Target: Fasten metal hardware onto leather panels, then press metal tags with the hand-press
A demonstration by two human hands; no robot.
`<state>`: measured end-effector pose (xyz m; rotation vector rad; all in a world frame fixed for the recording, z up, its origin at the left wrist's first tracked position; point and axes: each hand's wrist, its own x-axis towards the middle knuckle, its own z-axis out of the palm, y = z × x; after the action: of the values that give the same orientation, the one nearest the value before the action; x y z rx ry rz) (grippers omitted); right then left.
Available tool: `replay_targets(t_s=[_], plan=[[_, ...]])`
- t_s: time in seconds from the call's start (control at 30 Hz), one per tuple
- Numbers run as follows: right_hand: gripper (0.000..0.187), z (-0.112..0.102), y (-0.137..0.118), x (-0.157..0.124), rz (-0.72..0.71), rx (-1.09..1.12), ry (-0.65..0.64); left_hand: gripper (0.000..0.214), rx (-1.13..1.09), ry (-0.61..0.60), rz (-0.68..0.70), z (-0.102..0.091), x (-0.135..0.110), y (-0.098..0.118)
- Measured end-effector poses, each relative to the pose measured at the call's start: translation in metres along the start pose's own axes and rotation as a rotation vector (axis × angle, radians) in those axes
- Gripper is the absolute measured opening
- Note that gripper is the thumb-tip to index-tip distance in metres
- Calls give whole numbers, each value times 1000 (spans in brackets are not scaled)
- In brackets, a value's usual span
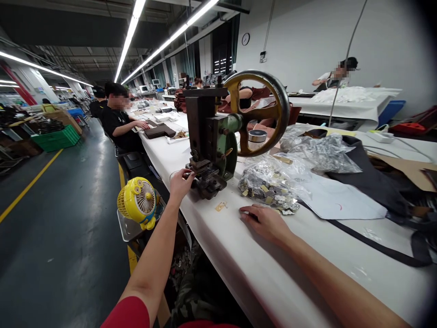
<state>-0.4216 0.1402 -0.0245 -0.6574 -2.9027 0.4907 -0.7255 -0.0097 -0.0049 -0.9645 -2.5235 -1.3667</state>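
Our left hand (180,184) reaches to the foot of a small iron hand press (208,132), its fingers bent and their tips at the press's lower metal block (205,184). We cannot tell whether those fingers grip anything there. Our right hand (262,222) rests palm down on the counter (273,278), fingers loosely curled, with nothing visible in it, just beside a clear plastic bag of small metal pieces (268,189).

One small gold piece (221,206) lies alone on the counter between our hands. Next to it, the bag's heap looks large, so most of the pieces seem left to do.

Behind the bag lie a second plastic bag (321,155), white paper (341,200) and a dark leather sheet (368,187). Off the counter's near edge sits a yellow fan (138,200). Farther along, a co-worker's hand (141,124) rests near a dark leather piece (159,132).
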Motion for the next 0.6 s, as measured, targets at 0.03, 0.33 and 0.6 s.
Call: replay_targets(t_s=[0.03, 0.33, 0.6], plan=[[42, 0, 0, 0, -1, -1, 0, 27, 17, -2, 7, 0, 1, 1], [42, -1, -1, 1, -3, -7, -9, 29, 5, -124, 23, -3, 10, -4], [45, 1, 4, -4, -31, 64, 35, 8, -28, -195, 77, -2, 12, 13]])
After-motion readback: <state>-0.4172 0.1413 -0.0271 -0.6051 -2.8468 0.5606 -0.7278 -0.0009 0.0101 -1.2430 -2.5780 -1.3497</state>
